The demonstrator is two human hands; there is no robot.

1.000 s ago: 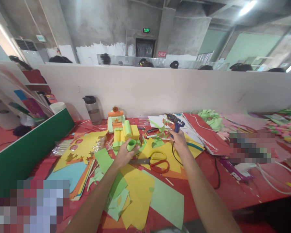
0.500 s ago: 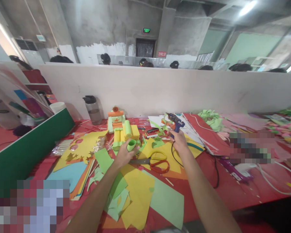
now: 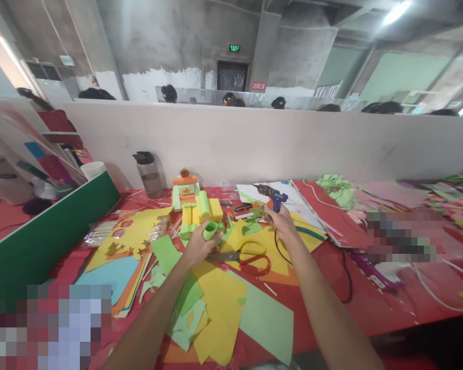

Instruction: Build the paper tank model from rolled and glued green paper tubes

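head view — the left hand (image 3: 199, 246) is wrapped round a green paper roll (image 3: 211, 230), left of the scissors (image 3: 235, 256) and on the near side of the yellow-and-green paper model (image 3: 204, 205). the roll looks light, soft and easily crushed, best held loosely by its sides. the right hand (image 3: 285, 225) grips the glue gun (image 3: 277, 198) by its handle, likely stiffer and heavier — how the forefinger sits is hard to tell.
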